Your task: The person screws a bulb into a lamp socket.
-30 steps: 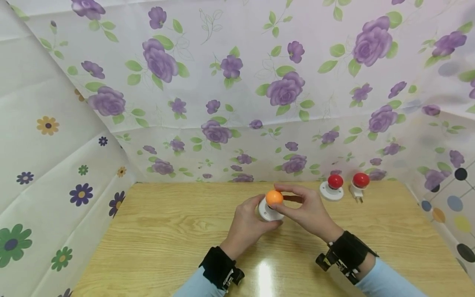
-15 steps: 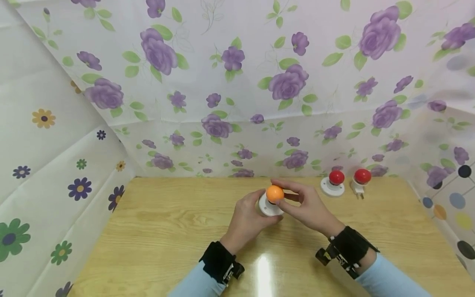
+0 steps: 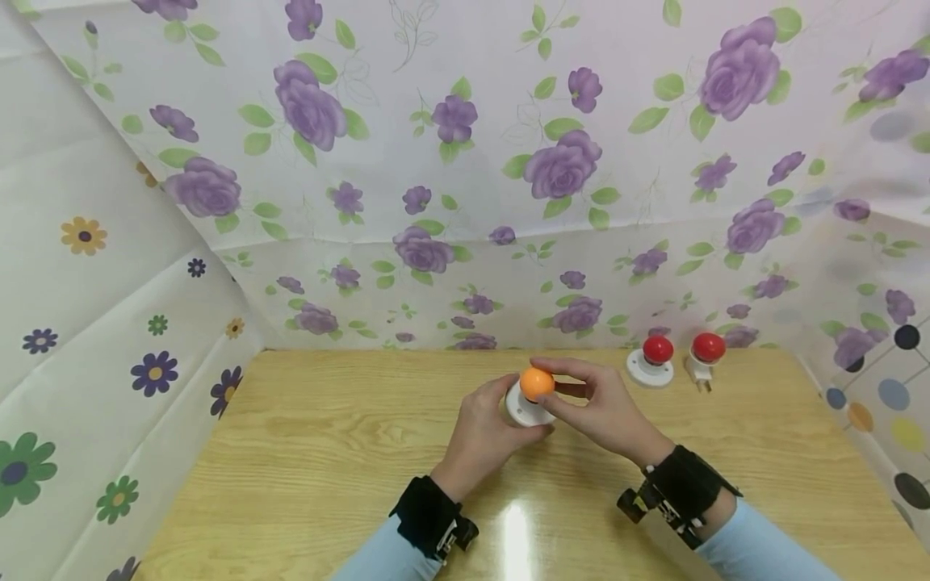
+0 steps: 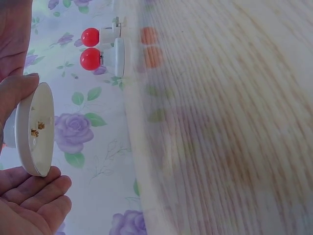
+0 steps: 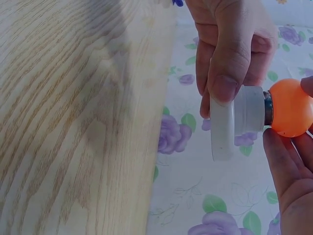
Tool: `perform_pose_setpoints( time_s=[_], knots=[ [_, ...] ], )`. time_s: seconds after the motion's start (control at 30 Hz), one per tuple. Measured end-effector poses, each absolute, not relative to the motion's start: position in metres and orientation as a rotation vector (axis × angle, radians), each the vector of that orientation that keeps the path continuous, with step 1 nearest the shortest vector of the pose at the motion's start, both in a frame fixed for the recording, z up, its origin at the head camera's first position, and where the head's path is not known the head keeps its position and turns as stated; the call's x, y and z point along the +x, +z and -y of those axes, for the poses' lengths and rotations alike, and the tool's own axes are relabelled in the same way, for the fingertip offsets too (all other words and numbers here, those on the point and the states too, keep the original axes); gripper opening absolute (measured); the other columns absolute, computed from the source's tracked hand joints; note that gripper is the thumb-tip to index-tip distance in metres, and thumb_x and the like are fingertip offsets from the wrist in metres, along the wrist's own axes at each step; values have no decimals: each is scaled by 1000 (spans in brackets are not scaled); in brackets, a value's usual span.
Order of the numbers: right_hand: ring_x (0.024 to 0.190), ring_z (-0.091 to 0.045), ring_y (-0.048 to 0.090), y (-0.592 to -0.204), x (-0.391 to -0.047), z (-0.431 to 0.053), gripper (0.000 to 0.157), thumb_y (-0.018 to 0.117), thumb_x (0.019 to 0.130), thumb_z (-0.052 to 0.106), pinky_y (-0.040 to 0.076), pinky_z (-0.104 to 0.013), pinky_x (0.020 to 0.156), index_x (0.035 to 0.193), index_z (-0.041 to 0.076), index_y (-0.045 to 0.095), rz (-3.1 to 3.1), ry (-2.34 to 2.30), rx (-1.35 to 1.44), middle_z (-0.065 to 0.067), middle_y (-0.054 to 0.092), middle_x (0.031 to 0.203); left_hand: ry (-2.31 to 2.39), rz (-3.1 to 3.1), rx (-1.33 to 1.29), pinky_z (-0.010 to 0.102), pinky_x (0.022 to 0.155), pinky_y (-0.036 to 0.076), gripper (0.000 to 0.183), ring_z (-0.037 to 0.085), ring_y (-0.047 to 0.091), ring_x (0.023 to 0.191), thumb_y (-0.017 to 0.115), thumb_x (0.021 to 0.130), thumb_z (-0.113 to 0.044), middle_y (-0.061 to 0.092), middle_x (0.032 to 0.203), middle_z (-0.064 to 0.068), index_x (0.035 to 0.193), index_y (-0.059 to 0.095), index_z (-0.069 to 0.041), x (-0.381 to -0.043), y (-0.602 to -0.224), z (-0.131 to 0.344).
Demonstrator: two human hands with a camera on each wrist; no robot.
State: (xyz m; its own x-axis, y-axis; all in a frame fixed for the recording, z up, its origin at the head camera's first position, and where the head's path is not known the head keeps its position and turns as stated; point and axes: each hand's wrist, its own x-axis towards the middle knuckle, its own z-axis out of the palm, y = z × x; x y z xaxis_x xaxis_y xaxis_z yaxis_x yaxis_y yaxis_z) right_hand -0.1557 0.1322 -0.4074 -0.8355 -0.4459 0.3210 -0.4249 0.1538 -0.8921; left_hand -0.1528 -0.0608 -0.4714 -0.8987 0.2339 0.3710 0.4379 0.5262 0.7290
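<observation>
My left hand (image 3: 485, 432) grips the rim of a round white lamp socket (image 3: 525, 410), held up off the table. Its hollow underside with brass terminals faces the left wrist view, where the socket base (image 4: 43, 147) sits between thumb and fingers. An orange light bulb (image 3: 537, 384) is in the socket; some of its dark metal collar shows between the bulb (image 5: 289, 110) and the white socket (image 5: 249, 110) in the right wrist view. My right hand (image 3: 606, 407) pinches the orange bulb between thumb and fingers.
At the back right of the wooden table (image 3: 327, 452) stands a red bulb (image 3: 658, 349) in a round white socket (image 3: 649, 371). Beside it, another red bulb (image 3: 708, 347) sits in a white plug-in socket (image 3: 701, 369) with metal prongs. Flowered cloth (image 3: 436, 298) hangs behind the table.
Both hands keep their hold on the socket and the bulb in nearly the same place. The head view has shifted slightly; otherwise little differs.
</observation>
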Motion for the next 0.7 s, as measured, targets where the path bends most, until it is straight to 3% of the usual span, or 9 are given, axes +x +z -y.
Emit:
perform_pose_setpoints(
  time_s=[0.27, 0.43, 0.7],
  knots=[
    [113, -24, 51, -400, -152, -130, 39, 68, 83, 9, 46, -43, 86, 120, 1, 59, -2393, -1855, -883, -6, 58, 122, -1315, 2536, -572, 25, 76, 46, 64, 2, 52, 99, 74, 70, -55, 54, 113, -17, 126, 52, -32, -152, -471, 61],
    [112, -26, 52, -403, -152, -130, 38, 70, 82, 8, 46, -45, 85, 118, 1, 60, -2378, -1899, -868, -11, 58, 120, -1320, 2536, -580, 25, 76, 46, 64, 3, 53, 98, 74, 71, -54, 55, 112, -16, 126, 52, -31, -151, -471, 61],
    [114, -23, 51, -404, -153, -131, 45, 70, 82, 12, 45, -42, 88, 125, 9, 57, -2400, -1867, -893, -2, 55, 125, -1306, 2532, -586, 25, 77, 46, 64, 3, 52, 101, 72, 71, -56, 55, 114, -15, 126, 53, -30, -151, -471, 61]
  ],
)
